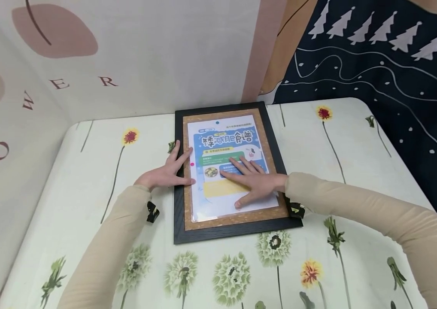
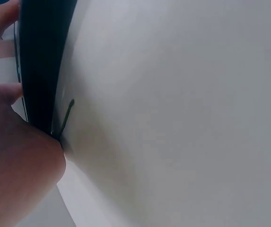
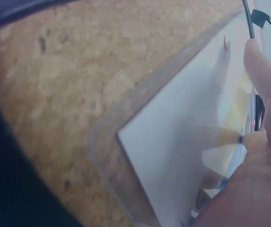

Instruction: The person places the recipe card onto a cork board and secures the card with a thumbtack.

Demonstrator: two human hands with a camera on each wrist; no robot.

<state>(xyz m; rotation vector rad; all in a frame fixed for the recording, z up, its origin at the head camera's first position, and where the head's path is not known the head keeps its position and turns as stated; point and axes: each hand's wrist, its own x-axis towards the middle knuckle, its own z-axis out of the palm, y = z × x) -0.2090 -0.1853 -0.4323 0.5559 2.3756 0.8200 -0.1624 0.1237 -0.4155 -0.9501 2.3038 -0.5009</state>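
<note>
A cork board (image 1: 235,218) in a black frame (image 1: 218,235) lies on the table. On its cork rests a laminated sheet (image 1: 218,208) printed in blue, green and yellow with Chinese characters. My left hand (image 1: 166,173) is spread over the left side of the frame, its fingertips reaching the sheet's edge. In the left wrist view the left hand (image 2: 17,156) lies against the dark frame edge (image 2: 45,61). My right hand (image 1: 255,184) rests with spread, straight fingers on the sheet's lower middle. The right wrist view shows the sheet's clear rounded corner (image 3: 95,142) over the cork.
A teal dot (image 1: 217,122) sits at the sheet's top and a pink dot (image 1: 192,164) at its left edge; I cannot tell whether they are pins. Flower-print cloth (image 1: 98,180) covers the table. A dark tree-print cloth (image 1: 396,107) hangs at the right.
</note>
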